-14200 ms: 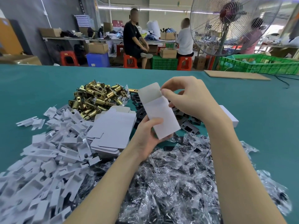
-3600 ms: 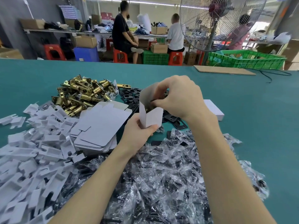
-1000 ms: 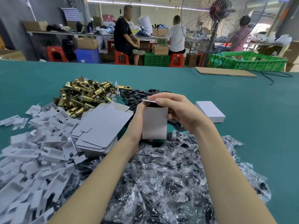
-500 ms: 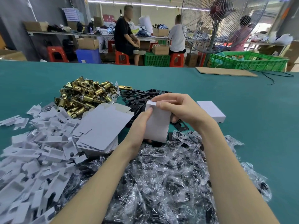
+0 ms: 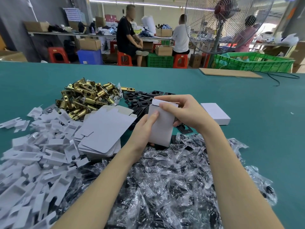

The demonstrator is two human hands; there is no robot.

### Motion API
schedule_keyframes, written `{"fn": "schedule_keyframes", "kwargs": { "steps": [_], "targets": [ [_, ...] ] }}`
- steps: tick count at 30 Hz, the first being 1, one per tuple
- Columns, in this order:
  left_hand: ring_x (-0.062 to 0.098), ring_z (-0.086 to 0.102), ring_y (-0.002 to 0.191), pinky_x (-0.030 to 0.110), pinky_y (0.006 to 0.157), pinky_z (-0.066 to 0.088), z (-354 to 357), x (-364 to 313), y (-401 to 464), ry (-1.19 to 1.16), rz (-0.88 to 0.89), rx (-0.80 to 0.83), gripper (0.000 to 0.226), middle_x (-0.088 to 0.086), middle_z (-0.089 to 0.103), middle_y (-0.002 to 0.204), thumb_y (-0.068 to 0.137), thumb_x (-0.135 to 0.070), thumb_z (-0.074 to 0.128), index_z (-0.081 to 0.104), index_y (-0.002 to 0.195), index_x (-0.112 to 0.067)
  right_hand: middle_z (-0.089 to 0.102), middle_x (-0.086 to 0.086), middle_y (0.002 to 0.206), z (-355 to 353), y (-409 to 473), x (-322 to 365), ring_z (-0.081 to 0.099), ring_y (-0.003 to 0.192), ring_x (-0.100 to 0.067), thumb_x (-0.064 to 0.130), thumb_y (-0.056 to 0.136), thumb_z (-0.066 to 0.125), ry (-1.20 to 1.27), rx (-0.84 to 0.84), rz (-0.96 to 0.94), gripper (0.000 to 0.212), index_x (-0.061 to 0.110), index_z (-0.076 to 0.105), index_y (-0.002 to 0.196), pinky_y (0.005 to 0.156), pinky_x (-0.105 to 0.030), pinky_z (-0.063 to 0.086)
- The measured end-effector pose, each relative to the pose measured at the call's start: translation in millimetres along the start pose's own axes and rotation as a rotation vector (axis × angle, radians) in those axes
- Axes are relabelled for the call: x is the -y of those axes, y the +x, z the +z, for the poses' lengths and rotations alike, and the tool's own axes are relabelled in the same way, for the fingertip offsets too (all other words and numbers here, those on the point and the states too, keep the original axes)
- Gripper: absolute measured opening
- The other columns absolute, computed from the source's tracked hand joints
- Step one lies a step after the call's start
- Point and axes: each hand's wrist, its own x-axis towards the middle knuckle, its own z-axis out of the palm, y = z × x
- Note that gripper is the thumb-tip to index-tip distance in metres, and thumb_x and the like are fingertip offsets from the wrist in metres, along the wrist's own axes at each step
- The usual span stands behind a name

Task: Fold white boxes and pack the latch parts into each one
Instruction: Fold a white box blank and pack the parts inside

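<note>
A folded white box (image 5: 162,126) stands upright above the table's middle. My left hand (image 5: 142,131) grips its left side, thumb on the front face. My right hand (image 5: 183,111) holds its top end, fingers over the top flap. To the left lies a stack of flat white box blanks (image 5: 105,129). Brass latch bodies (image 5: 84,96) are heaped behind it, with black strike plates (image 5: 142,98) beside them. A closed white box (image 5: 215,113) lies flat to the right.
White cardboard inserts (image 5: 36,159) spread over the left of the green table (image 5: 264,104). Clear bags of small black parts (image 5: 173,182) fill the near middle. A cardboard sheet (image 5: 229,74), green crate (image 5: 254,61) and standing fan (image 5: 226,22) are at the far right. People sit beyond.
The box has tilted slightly and its top flap now sits down over the opening under my right fingers. My left thumb has slid onto the box's front face.
</note>
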Motion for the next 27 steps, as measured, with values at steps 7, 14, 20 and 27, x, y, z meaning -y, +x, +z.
{"fn": "schedule_keyframes", "kwargs": {
  "steps": [7,14,20,27],
  "targets": [
    [-0.002,0.063,0.065,0.014,0.051,0.046,1.7,-1.5,-1.4,-0.04,0.006,-0.004,0.035,-0.016,0.071,0.078,0.103,-0.048,0.049,0.065,0.112,-0.019,0.074,-0.008,0.095,-2.8,1.9,1.8,0.056,0.072,-0.015,0.028,0.101,0.064,0.011,0.048,0.035,0.023,0.041,0.077,0.114,0.052,-0.02,0.051],
    [-0.004,0.062,0.065,0.012,0.053,0.047,2.7,-2.0,-2.3,-0.048,0.016,-0.014,0.038,-0.014,0.07,0.08,0.103,-0.048,0.049,0.064,0.111,-0.015,0.036,-0.008,0.075,-1.6,4.6,9.3,0.042,0.066,-0.015,0.025,0.106,0.048,-0.115,0.154,0.072,0.036,0.048,0.071,0.123,0.058,-0.023,0.054],
    [-0.004,0.063,0.062,0.013,0.048,0.044,2.8,-3.5,-4.1,-0.06,0.009,-0.014,0.035,-0.015,0.07,0.077,0.103,-0.05,0.049,0.063,0.109,-0.019,0.063,-0.009,0.118,-5.7,0.8,12.2,0.06,0.092,-0.019,0.028,0.109,0.038,-0.197,0.242,0.114,0.04,0.049,0.057,0.139,0.066,-0.023,0.057],
    [-0.002,0.066,0.065,0.015,0.046,0.045,1.9,-4.8,-4.7,-0.103,-0.001,-0.025,0.042,-0.009,0.073,0.087,0.102,-0.052,0.047,0.065,0.119,-0.018,0.062,0.017,0.12,-1.8,0.1,6.2,0.061,0.079,0.002,0.025,0.106,0.052,-0.262,0.175,-0.005,0.036,0.032,0.058,0.14,0.063,-0.022,0.053]
  ]
}}
